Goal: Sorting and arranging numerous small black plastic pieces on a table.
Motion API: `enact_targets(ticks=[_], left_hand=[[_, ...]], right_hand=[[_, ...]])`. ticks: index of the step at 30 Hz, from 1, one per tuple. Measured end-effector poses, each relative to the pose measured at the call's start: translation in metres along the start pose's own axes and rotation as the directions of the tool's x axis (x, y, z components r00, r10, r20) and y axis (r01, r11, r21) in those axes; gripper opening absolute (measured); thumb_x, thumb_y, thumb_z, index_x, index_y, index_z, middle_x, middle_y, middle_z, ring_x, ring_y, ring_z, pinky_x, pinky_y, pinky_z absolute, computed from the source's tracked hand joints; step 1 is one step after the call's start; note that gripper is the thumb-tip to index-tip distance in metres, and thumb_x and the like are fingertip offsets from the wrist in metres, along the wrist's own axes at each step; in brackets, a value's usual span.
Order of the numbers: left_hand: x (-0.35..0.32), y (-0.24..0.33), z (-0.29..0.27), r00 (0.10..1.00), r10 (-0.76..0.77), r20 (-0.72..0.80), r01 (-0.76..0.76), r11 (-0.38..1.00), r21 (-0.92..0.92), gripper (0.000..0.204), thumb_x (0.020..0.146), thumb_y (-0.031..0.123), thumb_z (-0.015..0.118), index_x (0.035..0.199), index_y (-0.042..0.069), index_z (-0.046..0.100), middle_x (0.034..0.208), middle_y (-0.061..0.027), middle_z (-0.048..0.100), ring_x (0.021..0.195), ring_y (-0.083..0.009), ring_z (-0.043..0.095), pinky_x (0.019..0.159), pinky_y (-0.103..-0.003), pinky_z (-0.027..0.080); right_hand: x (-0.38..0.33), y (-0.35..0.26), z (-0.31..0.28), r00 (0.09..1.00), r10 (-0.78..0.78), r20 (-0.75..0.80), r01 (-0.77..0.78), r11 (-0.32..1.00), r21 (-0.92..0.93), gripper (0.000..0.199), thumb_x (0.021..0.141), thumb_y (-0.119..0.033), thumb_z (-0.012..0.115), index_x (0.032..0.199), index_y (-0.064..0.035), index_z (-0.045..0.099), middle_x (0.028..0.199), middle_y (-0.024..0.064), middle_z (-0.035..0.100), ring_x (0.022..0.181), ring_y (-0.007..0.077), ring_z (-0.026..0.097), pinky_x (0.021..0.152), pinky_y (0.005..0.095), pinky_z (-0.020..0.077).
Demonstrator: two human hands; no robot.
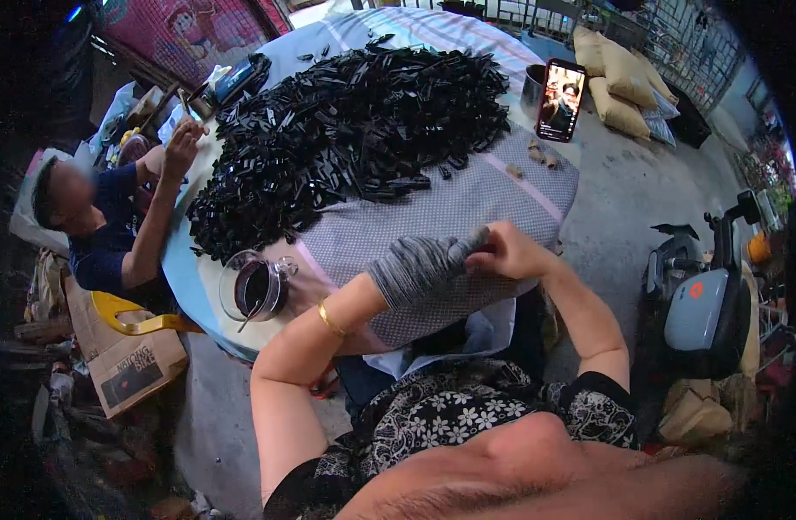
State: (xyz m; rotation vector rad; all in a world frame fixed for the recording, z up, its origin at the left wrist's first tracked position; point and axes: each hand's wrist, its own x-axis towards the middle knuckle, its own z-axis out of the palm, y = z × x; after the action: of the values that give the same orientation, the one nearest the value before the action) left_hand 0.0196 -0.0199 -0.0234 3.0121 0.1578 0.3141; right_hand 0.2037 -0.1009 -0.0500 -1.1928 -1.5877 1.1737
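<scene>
A grey striped knit glove (402,273) covers my left hand (434,258), which is over the near part of the round table. My bare right hand (512,253) pinches the glove at its fingertip end. The left fingers are inside the fabric and partly behind my right hand, so their pose is unclear. Beyond both hands spreads a big heap of small, glossy black pieces (355,121). Left of my left wrist stands a clear glass mug (258,290) of dark liquid with a spoon in it.
A phone (561,100) leans upright against a dark cup (532,87) at the table's right. Small tan bits (541,156) lie near it. Another person (112,221) sits at the left with a raised hand (184,147). Stuffed sacks (623,78) and a grey scooter (701,312) stand at right.
</scene>
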Motion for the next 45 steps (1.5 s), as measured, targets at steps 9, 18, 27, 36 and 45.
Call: enact_targets(ticks=[9, 18, 27, 36, 45], left_hand=[[-0.004, -0.067, 0.001, 0.846, -0.357, -0.396, 0.416, 0.906, 0.072, 0.044, 0.079, 0.032, 0.057, 0.116, 0.010, 0.050, 0.114, -0.0169, 0.050, 0.106, -0.0356, 0.046, 0.089, -0.043, 0.038], [0.011, -0.063, 0.008, 0.865, -0.473, -0.170, 0.502, 0.820, 0.274, 0.030, 0.078, 0.021, 0.047, 0.105, 0.013, 0.056, 0.101, -0.0089, 0.052, 0.095, -0.0274, 0.049, 0.074, -0.040, 0.041], [0.003, -0.045, 0.005, 0.850, -0.510, -0.133, 0.522, 0.782, 0.339, 0.035, 0.076, 0.022, 0.049, 0.108, 0.008, 0.053, 0.108, -0.0143, 0.053, 0.097, -0.0309, 0.050, 0.078, -0.044, 0.041], [-0.004, -0.024, 0.000, 0.919, -0.392, -0.034, 0.394, 0.918, 0.051, 0.035, 0.082, 0.024, 0.047, 0.112, 0.006, 0.052, 0.086, -0.0173, 0.059, 0.075, -0.0313, 0.056, 0.065, -0.042, 0.044], [-0.013, -0.033, 0.021, 0.935, -0.348, -0.065, 0.345, 0.937, -0.057, 0.041, 0.078, 0.027, 0.052, 0.114, 0.006, 0.051, 0.074, -0.0179, 0.061, 0.063, -0.0351, 0.058, 0.056, -0.045, 0.043]], right_hand=[[0.006, -0.026, 0.011, 0.989, -0.104, 0.107, 0.147, 0.796, -0.587, 0.025, 0.072, -0.027, 0.068, 0.082, -0.0054, 0.063, 0.074, 0.0090, 0.057, 0.068, 0.0254, 0.057, 0.059, 0.0331, 0.0451], [0.089, 0.005, -0.028, 0.844, -0.404, -0.352, -0.059, 0.582, -0.811, 0.025, 0.079, -0.022, 0.060, 0.099, -0.0073, 0.059, 0.099, 0.0113, 0.053, 0.090, 0.0270, 0.055, 0.076, 0.0373, 0.0470], [0.117, 0.035, -0.030, 0.862, -0.415, -0.292, -0.078, 0.460, -0.884, 0.013, 0.079, -0.013, 0.057, 0.088, -0.0042, 0.061, 0.094, 0.0120, 0.050, 0.088, 0.0288, 0.054, 0.073, 0.0381, 0.0466], [0.103, 0.038, -0.046, 0.809, -0.420, -0.412, -0.121, 0.567, -0.815, 0.012, 0.077, -0.007, 0.057, 0.087, -0.0032, 0.062, 0.086, 0.0120, 0.054, 0.078, 0.0300, 0.056, 0.069, 0.0376, 0.0466], [0.038, -0.004, -0.014, 0.919, -0.326, -0.222, 0.057, 0.667, -0.743, 0.016, 0.075, -0.007, 0.055, 0.089, -0.0042, 0.062, 0.082, 0.0125, 0.055, 0.079, 0.0309, 0.055, 0.072, 0.0386, 0.0454]])
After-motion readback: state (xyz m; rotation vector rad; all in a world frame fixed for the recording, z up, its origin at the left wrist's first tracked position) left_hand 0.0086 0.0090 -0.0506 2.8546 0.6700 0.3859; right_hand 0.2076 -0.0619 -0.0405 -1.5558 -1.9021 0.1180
